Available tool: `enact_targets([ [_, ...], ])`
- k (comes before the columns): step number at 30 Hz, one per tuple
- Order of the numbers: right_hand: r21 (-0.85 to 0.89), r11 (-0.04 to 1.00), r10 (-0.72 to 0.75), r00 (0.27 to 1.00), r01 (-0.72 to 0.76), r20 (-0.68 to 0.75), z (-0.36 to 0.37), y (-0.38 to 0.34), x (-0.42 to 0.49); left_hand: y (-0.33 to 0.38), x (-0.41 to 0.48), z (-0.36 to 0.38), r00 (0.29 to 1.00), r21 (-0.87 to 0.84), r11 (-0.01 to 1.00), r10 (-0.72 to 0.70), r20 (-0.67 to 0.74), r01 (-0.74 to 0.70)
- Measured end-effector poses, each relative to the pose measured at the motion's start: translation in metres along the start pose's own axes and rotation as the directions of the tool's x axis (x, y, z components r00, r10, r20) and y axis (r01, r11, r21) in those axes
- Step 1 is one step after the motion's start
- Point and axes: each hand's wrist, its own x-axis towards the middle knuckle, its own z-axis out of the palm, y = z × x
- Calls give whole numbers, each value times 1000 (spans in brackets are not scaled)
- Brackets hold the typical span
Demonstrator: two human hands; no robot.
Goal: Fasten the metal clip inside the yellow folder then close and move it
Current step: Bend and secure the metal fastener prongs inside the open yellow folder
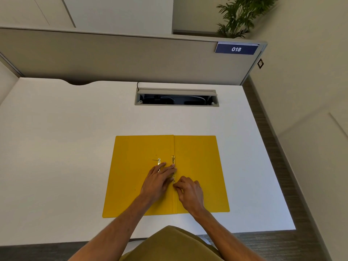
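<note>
Fingertips (174, 185) on metal clip (173, 162)

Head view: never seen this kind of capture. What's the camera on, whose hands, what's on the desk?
There is no robot here. The single picture comes from a wide-angle camera worn on a person's head, looking forward and down, so the arms enter from the bottom edge. A yellow folder lies open and flat on a white desk. The left hand rests flat beside the spine, covering part of a loose metal strip. The right hand pinches at the lower end of the metal clip along the spine. Neither hand lifts anything. Behind are an open cable hatch and a partition sign reading 018.
</note>
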Motion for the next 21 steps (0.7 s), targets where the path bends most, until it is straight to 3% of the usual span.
enact_targets([
  [6, -114, 990, -84, 996, 84, 3, -5, 1, 2, -2, -1, 0, 1000, 12, 1000, 10, -6, -10],
  [21, -119, 990, -79, 995, 73, -52, -11, 5, -4, -7, 0, 4, 1000, 35, 999, 25, -16, -25],
])
